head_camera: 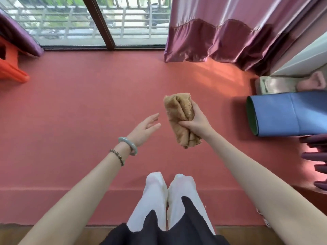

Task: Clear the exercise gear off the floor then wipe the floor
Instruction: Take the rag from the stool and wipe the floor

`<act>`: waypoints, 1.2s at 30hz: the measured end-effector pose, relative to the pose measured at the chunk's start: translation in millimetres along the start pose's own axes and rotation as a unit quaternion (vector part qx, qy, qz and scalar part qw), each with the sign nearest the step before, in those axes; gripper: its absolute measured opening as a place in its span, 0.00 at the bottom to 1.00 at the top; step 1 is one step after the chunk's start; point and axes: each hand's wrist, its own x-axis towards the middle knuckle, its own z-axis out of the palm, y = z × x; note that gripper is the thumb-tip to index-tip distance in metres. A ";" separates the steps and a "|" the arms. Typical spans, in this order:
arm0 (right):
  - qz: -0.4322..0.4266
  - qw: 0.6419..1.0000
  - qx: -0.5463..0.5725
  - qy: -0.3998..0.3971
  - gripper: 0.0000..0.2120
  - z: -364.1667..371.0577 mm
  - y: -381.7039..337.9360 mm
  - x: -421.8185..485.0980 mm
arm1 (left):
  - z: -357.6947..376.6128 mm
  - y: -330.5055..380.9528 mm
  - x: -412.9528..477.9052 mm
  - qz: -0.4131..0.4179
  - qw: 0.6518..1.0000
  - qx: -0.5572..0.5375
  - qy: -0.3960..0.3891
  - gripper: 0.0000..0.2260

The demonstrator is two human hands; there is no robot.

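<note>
My right hand (196, 123) grips a folded tan cloth (179, 112) and holds it in the air above the red floor (88, 106). The cloth sticks out above and below my fist. My left hand (146, 129) hovers just left of the cloth with fingers straight, touching nothing; two bracelets sit on that wrist. A rolled blue exercise mat (286, 114) lies on its side at the right edge of the floor. Beyond it sit a pale block (273, 84) and a pink item (312, 82).
My feet in white socks (169, 193) stand at the near edge of the red floor. An orange plastic stool (10, 68) is at far left. A purple curtain (221, 38) hangs at back right beside the glass door (74, 22). Dark purple items (316, 161) are stacked at right.
</note>
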 end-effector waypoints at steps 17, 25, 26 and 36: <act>0.027 0.996 -0.084 0.035 0.41 76.6 338.2 252.2 | 21.3 -378.3 312.0 -0.085 0.912 0.390 0.092 0.38; 0.047 0.985 -0.160 0.038 0.40 109.3 475.5 324.1 | 41.2 -508.7 393.9 -0.090 0.890 0.415 0.163 0.39; 0.044 0.982 -0.180 0.045 0.40 108.0 487.4 330.6 | 38.8 -521.9 399.4 -0.099 0.888 0.410 0.183 0.38; 0.090 0.936 -0.295 0.169 0.35 119.3 565.9 383.0 | 30.5 -601.0 424.0 -0.104 0.863 0.450 0.205 0.29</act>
